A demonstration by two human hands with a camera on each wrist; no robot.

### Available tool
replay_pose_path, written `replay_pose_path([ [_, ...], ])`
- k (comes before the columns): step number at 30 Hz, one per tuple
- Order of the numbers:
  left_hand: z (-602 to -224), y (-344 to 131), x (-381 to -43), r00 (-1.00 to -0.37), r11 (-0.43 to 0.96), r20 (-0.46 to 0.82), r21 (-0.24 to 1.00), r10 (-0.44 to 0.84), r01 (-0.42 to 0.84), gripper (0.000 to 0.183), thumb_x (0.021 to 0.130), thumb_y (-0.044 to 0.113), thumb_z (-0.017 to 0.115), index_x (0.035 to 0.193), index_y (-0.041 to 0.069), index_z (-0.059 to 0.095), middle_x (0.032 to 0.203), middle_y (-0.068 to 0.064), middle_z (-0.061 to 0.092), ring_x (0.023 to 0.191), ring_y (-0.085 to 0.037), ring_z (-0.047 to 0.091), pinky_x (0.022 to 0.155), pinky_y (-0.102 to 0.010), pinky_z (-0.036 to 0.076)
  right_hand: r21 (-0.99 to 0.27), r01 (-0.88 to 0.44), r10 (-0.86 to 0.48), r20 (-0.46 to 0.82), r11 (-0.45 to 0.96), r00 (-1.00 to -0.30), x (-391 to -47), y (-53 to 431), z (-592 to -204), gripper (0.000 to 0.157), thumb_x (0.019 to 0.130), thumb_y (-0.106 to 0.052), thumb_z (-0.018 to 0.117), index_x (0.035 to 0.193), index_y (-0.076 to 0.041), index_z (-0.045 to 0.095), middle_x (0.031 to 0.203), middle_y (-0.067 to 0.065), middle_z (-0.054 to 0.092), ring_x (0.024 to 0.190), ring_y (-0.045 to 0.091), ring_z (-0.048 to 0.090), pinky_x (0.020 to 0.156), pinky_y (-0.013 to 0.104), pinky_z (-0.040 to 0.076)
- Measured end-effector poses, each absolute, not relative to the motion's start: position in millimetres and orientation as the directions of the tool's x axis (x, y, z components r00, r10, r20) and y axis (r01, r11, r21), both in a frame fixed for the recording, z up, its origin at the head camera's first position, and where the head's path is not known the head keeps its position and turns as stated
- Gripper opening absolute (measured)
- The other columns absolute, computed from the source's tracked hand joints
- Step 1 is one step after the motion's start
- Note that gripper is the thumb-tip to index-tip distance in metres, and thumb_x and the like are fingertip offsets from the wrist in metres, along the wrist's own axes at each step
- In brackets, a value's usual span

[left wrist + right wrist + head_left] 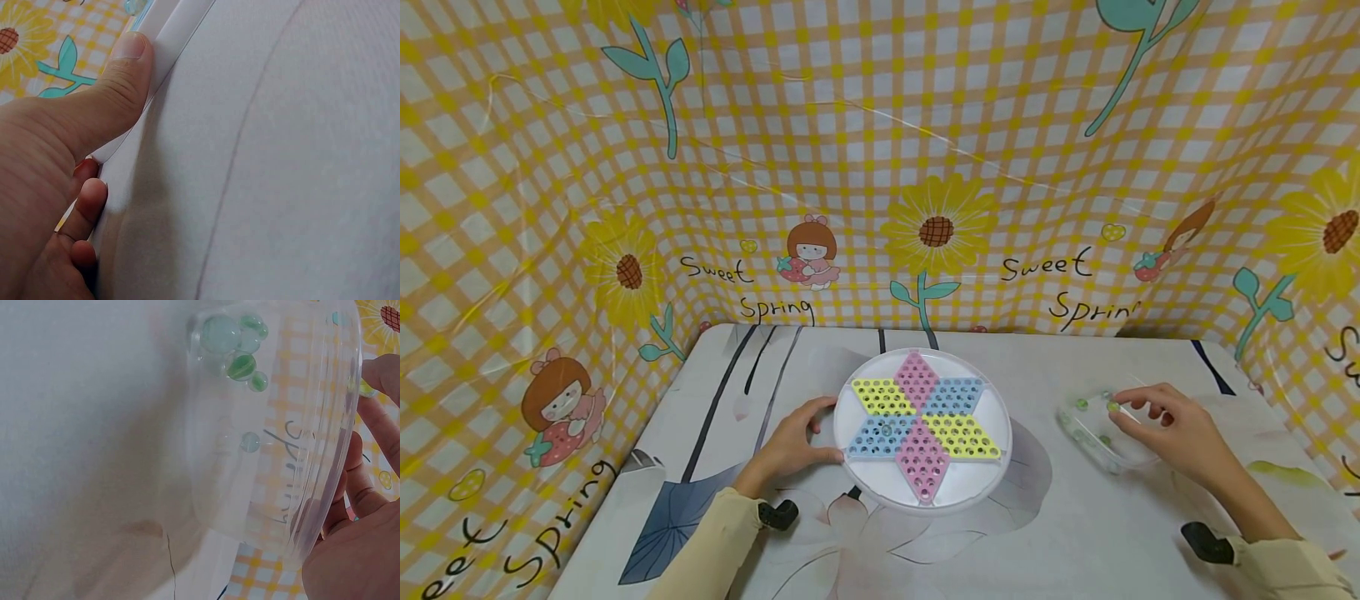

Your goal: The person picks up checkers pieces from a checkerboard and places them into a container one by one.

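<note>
A round white Chinese checkers board (982,481) with pink, yellow and blue star points lies on the table. My left hand (796,439) holds its left rim; in the left wrist view the thumb (128,75) lies along the rim. One clear marble (887,430) sits in the left blue point. Over a clear plastic bowl (1116,465) at the right, my right hand (1172,425) pinches a yellow-green marble (367,389) between thumb and forefinger. Several green marbles (241,366) and a larger pale marble (220,334) rest in the bowl.
The table (865,550) has a pale printed cover with flowers and dark lines. A yellow checked cloth (850,150) with sunflowers hangs behind and along both sides. Between the board and the bowl lies a stretch of tabletop (1037,400).
</note>
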State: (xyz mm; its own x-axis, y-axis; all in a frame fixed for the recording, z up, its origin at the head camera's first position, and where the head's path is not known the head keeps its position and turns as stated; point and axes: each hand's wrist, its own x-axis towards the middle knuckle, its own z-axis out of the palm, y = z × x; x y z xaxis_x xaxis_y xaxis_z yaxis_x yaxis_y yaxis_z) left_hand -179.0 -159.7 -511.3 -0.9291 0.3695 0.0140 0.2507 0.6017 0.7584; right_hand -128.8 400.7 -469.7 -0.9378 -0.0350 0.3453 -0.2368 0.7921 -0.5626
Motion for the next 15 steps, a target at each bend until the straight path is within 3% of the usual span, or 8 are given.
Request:
replay_pose_path([
  [10,-510.9,-159.4,-178.9,-0.93,0.603,0.014,0.757,0.367,0.25,0.09,0.072,0.026,0.096,0.149,0.012,0.05,0.099,-0.005,0.053,0.092,-0.019,0.048,0.08,-0.035,0.039,-0.565,-0.252,-0.043,0.357,0.785,-0.933,-128.2,400.2,-470.0,0.022,0.088,-0.021,0.083,0.109,-0.017,0.076,0.096,0.005,0.06,0.082,0.007,0.046,0.064,0.02,0.036],
  [15,-511.1,-159.0,-178.7,-0.932,0.611,0.012,0.753,0.362,0.247,0.091,0.072,0.026,0.096,0.15,0.012,0.05,0.1,-0.005,0.053,0.093,-0.019,0.048,0.081,-0.036,0.039,-0.555,-0.249,-0.045,0.355,0.794,-0.934,-128.3,399.7,-470.3,0.031,0.089,-0.022,0.082,0.118,-0.015,0.072,0.097,0.007,0.059,0.081,0.009,0.044,0.064,0.021,0.035],
])
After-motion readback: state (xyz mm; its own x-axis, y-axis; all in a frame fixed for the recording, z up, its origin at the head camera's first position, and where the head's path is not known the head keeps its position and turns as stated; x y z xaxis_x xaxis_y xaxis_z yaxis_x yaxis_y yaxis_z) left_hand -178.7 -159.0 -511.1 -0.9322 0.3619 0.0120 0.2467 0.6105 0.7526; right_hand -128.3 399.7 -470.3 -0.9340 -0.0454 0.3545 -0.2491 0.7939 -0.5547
